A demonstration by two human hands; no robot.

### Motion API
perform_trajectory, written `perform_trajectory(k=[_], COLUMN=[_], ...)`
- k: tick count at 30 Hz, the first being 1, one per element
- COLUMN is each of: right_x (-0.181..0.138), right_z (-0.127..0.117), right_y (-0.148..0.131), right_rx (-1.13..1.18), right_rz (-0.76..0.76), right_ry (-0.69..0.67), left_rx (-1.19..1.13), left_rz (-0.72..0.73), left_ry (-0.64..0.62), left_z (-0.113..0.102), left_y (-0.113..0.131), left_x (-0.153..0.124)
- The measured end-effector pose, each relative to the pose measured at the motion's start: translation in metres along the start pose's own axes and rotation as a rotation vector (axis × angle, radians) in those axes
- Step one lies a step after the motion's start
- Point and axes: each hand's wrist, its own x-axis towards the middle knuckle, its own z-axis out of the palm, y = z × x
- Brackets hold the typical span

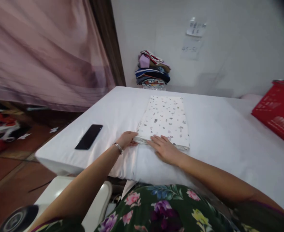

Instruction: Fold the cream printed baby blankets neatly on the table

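A folded white cloth with small dark printed figures lies flat on the white-covered table. At its near left corner, my left hand pinches the layered edge, thumb on top and fingers beneath. My right hand rests palm down on the near edge of the cloth, its fingers stretched out over the print. The cloth's layers show along the near side.
A black phone lies to the left on the table. Folded clothes are stacked beyond the far edge, by the wall. A red bag or basket stands at the right. A pink curtain hangs at the left, and a white chair is below.
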Motion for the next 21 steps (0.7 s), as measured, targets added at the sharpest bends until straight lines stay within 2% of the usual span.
perform_trajectory(k=[5,8,10,12,17,21], right_x=[-0.095,-0.142,-0.156,-0.155,-0.120,-0.100], right_z=[-0.020,-0.029,-0.031,-0.029,-0.024,-0.022], right_y=[0.050,0.067,0.067,0.061,0.041,0.036], right_rx=[-0.053,-0.054,-0.023,0.002,-0.016,-0.021], right_rz=[0.264,0.488,0.622,0.686,0.620,0.651], right_ry=[-0.001,0.119,0.204,0.243,0.239,0.240], left_rx=[0.013,0.009,-0.022,-0.058,-0.109,-0.114], left_rz=[0.016,0.005,-0.008,-0.012,-0.016,-0.008], left_ry=[-0.010,-0.030,-0.055,-0.090,-0.119,-0.123], left_z=[-0.003,-0.005,-0.006,-0.006,-0.005,-0.005], left_y=[-0.001,0.000,0.001,0.002,0.008,0.009], left_x=[0.003,0.005,0.006,0.006,0.005,0.006])
